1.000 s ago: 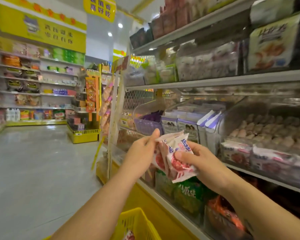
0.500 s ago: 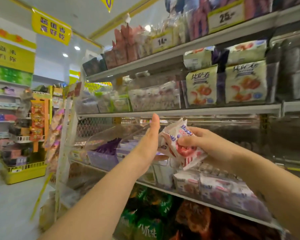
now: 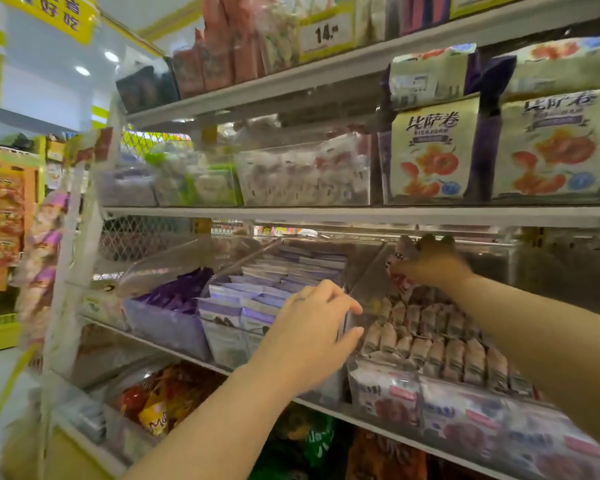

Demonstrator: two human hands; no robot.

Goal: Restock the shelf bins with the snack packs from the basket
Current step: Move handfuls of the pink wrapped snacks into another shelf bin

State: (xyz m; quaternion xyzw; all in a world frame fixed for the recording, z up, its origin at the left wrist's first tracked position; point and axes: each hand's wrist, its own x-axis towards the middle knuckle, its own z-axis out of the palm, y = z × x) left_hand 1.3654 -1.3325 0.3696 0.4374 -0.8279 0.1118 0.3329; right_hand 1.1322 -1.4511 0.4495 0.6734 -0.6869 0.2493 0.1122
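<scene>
My right hand (image 3: 430, 265) reaches deep into a clear shelf bin (image 3: 366, 282) on the middle shelf and grips red-and-white snack packs (image 3: 397, 277) just under the shelf above. Most of the packs are hidden behind its fingers. Rows of small packs (image 3: 430, 344) fill the lower part of that bin. My left hand (image 3: 309, 330) is at the bin's front left corner, with fingers and thumb curled on the clear wall. The basket is out of view.
Left of this bin stand a bin of white-purple pouches (image 3: 257, 299) and a bin of dark purple packs (image 3: 177, 296). The shelf above (image 3: 326, 213) carries clear bins and boxed snacks. Bags fill the shelf below. An aisle lies to the left.
The view has moved closer to the shelf. My right hand has carried the packs up and back into the bin. My left hand has let go of them and dropped to the bin's front corner.
</scene>
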